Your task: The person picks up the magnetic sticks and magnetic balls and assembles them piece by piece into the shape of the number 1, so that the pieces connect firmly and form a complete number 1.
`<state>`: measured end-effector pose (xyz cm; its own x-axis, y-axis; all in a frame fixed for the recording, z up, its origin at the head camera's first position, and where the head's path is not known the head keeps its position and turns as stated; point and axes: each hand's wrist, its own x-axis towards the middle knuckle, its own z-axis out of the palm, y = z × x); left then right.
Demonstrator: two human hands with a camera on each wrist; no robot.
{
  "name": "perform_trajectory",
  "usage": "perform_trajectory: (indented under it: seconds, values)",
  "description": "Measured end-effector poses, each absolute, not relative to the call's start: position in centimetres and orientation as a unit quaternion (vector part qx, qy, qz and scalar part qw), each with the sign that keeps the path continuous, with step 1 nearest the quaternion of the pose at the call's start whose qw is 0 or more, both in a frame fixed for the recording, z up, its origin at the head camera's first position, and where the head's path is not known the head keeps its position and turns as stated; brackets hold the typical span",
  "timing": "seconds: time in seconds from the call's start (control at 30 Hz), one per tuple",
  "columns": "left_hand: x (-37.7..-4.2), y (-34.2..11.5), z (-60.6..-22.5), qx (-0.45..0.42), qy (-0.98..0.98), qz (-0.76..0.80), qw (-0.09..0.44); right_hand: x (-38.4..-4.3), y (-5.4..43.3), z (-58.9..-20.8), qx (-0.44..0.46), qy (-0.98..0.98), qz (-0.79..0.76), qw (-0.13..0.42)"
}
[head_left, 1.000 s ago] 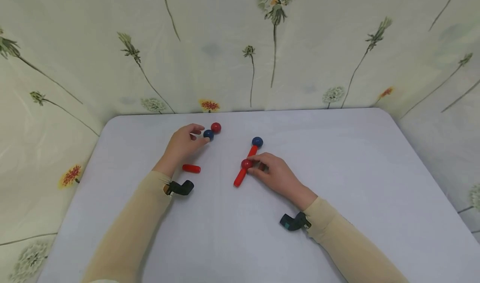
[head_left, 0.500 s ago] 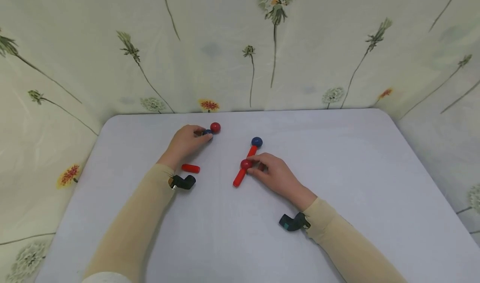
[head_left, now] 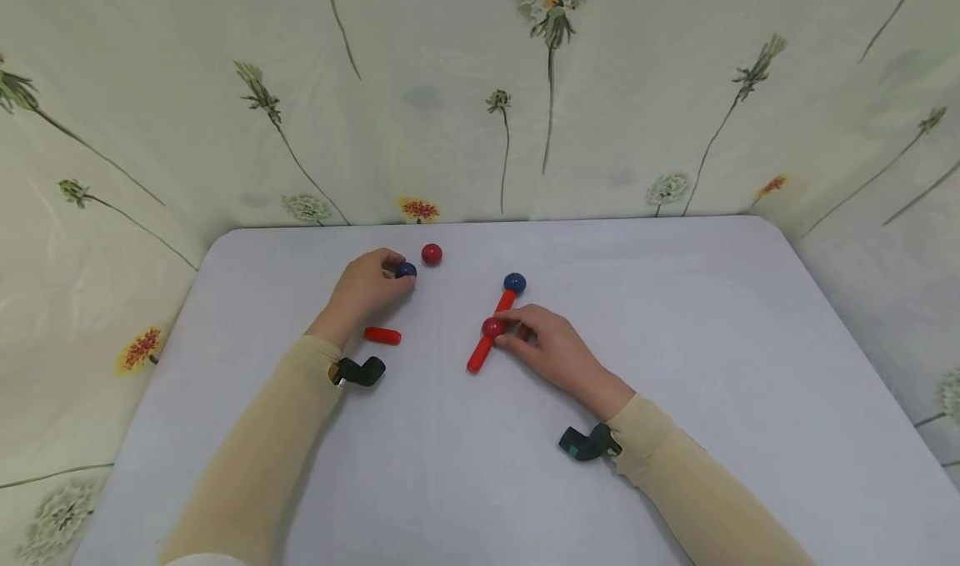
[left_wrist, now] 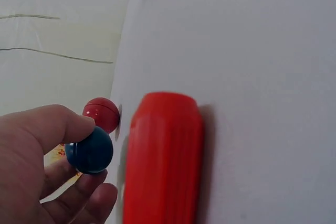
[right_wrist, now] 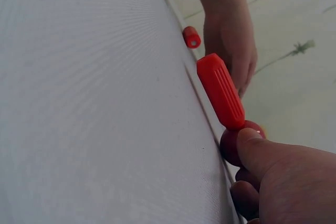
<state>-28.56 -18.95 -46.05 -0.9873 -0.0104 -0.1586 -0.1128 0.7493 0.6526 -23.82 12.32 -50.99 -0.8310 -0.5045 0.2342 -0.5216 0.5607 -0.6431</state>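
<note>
My left hand (head_left: 367, 286) pinches a blue ball (left_wrist: 94, 151) between thumb and fingers, toward the back left of the table. A loose red ball (head_left: 431, 254) lies just right of it, apart from the blue one. My right hand (head_left: 553, 345) pinches another red ball (head_left: 492, 328) at the middle of a joined piece. From that ball one red stick (right_wrist: 221, 92) points toward the front; a second red stick (head_left: 506, 301) leads back to a blue end ball (head_left: 514, 283). A loose red stick (head_left: 382, 335) lies near my left wrist, large in the left wrist view.
White cloth covers the table (head_left: 675, 299), whose back edge meets a flower-patterned curtain (head_left: 420, 132). A dark wrist camera (head_left: 360, 372) sits on the left sleeve, and another dark camera (head_left: 588, 443) on the right one.
My left hand has closed its fingers on the blue ball and drawn it left, away from the loose red ball. The right hand and its joined piece look unchanged.
</note>
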Motion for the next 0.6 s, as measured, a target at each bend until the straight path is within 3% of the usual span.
perform_trajectory:
  seconds: [0.33, 0.6]
  values:
    - [-27.1, -20.0, -46.4, 0.014, 0.931, 0.362, 0.04, -24.0, 12.1, -51.1, 0.287, -0.886, 0.364, 0.008]
    - [-25.4, -20.3, -46.1, -0.003, 0.912, 0.41, 0.031, -23.9, 12.2, -51.0, 0.286, -0.886, 0.365, 0.006]
